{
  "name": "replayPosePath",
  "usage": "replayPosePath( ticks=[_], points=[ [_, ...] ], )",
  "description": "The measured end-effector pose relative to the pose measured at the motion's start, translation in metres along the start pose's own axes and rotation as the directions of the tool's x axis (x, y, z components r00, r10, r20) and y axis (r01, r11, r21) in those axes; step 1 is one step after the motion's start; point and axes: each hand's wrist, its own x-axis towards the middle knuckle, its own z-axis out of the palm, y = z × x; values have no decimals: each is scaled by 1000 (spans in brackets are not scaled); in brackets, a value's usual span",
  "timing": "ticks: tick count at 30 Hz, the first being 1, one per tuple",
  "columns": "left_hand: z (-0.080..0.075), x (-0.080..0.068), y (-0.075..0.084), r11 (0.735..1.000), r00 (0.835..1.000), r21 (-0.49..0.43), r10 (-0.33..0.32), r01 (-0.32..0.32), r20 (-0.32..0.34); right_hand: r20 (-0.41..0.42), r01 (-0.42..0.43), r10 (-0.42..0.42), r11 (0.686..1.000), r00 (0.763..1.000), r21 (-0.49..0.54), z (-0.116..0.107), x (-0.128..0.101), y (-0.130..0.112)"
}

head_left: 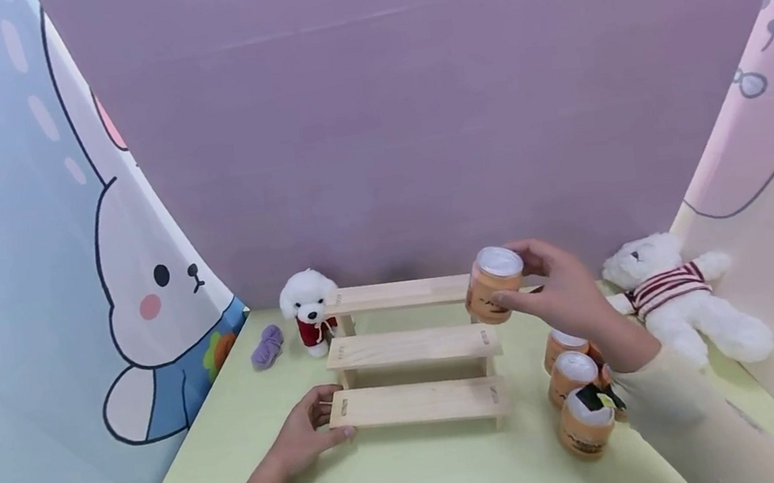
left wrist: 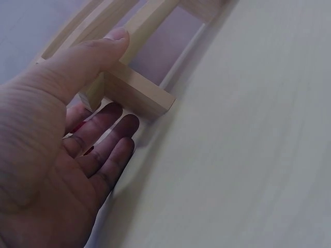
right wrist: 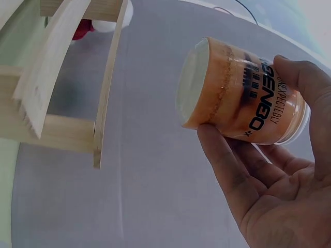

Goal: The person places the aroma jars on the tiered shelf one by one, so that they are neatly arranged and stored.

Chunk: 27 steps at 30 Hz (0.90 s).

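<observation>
My right hand [head_left: 565, 287] grips an orange-labelled jar [head_left: 491, 285] with a pale lid, held up at the right end of the top step. In the right wrist view the jar [right wrist: 232, 93] lies between thumb and fingers, black lettering showing, apart from the shelf [right wrist: 106, 98]. A three-step wooden shelf [head_left: 419, 402] stands on the table. At the left end of its lowest step my left hand [head_left: 302, 432] holds on. The left wrist view shows that thumb [left wrist: 111, 49] on the wood and the other fingers [left wrist: 111, 160] loosely bent below the step's end.
Several more orange jars [head_left: 583, 424] stand in a row right of the shelf. A white toy dog [head_left: 309, 297] and a purple yarn bundle [head_left: 267, 347] are at the back left. A plush bear [head_left: 681, 301] lies against the right side. Printed and purple walls [head_left: 413, 107] enclose the table.
</observation>
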Motion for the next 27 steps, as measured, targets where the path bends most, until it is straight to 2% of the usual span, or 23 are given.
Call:
replayPosePath(
  ticks=[10,18,27],
  points=[
    [1,0,-1,1000,1000,11,-14,14,0,40,-50,51,999,998,-12,24,36,-10],
    [0,0,0,1000,1000,22,-1,1,3,84,-143,143,990,986,-7,41,55,-7],
    [1,-1,1,1000,1000,25,-14,14,-8,88,-152,153,988,984,-14,61,75,1]
  ],
)
